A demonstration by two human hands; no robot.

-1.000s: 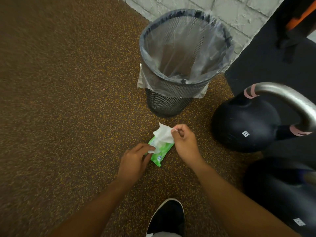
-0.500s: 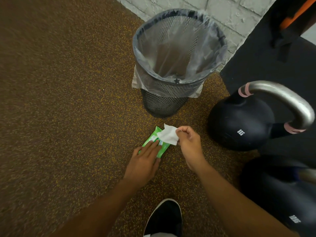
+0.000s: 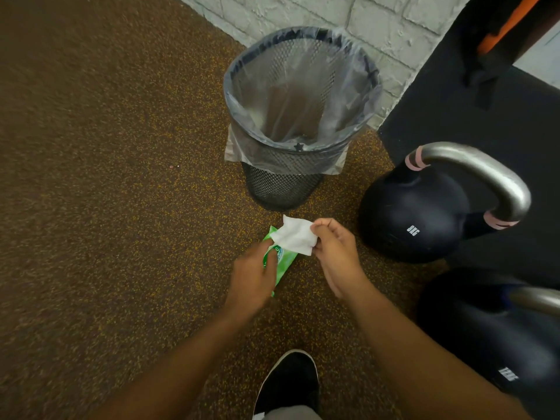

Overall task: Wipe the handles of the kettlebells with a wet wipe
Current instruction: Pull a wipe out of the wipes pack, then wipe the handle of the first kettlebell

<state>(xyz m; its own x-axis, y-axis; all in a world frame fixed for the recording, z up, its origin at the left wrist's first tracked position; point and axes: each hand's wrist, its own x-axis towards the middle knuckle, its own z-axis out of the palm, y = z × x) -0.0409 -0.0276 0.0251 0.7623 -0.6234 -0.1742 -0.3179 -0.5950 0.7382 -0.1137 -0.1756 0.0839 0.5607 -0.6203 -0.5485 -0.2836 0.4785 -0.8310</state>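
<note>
Brown speckled rubber floor [image 3: 106, 207] carries everything, black mat [image 3: 485, 110] at its far right corner by the brick wall [image 3: 303, 13]. Mesh bin [image 3: 285, 183] with clear liner stands at the far edge, middle. Two black kettlebells on the right edge: 8kg kettlebell [image 3: 412, 213] with steel handle [image 3: 485, 171] arching up, pink bands at both ends; nearer kettlebell [image 3: 491, 344] partly cut off, handle barely in view. Black shoe [image 3: 288, 380] at the near edge. Green wipe pack [image 3: 280, 263] lies on the floor in front of the bin, left hand [image 3: 251, 277] gripping it with curled fingers. Right hand [image 3: 336, 253] pinches a white wet wipe [image 3: 295, 237] by its right edge between thumb and fingertips, wipe held just above the pack, looks free of it. Step: wipe extraction, about done; no handle wiped yet. Next move likely needs the pack released, wipe carried right to the 8kg handle and wrapped around the steel bar.
</note>
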